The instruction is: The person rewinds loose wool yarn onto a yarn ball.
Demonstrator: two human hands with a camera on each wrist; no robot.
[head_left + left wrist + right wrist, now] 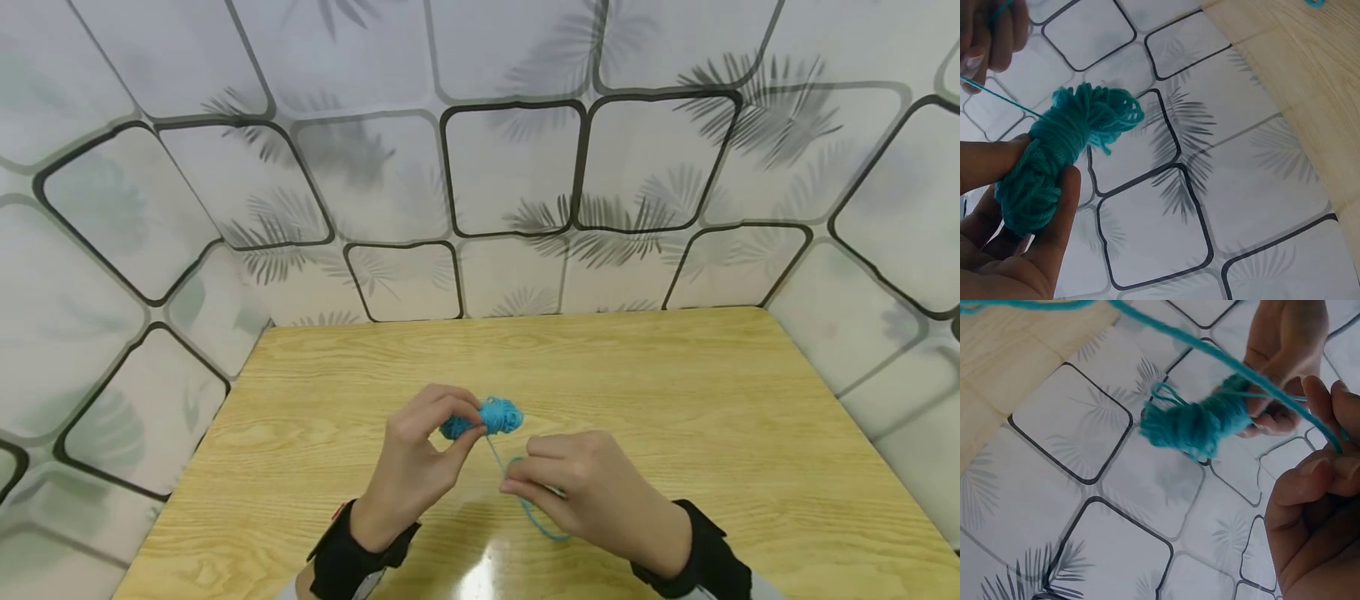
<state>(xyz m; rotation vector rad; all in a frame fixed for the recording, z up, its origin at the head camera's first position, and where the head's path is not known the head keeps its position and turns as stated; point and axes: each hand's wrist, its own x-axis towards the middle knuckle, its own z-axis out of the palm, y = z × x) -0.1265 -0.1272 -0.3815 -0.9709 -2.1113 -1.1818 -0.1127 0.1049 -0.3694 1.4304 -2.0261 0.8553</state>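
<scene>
A small bundle of blue yarn [501, 415], wrapped round its middle with loops sticking out at the ends, is held above the table by my left hand [427, 446]. In the left wrist view the thumb and fingers grip one end of the yarn bundle [1060, 150]. A taut strand [495, 454] runs from the bundle's middle to my right hand [577, 487], which pinches it between thumb and fingers. Beyond that hand a loose tail of yarn [536, 523] hangs in a curve; in the right wrist view the yarn strand [1210, 353] crosses close to the camera.
Both hands are over a light wood-grain table [315, 367]. Patterned white sheeting [510, 275] with dark outlines and leaf prints stands behind it and on both sides. Black bands [352, 554] are worn on both wrists.
</scene>
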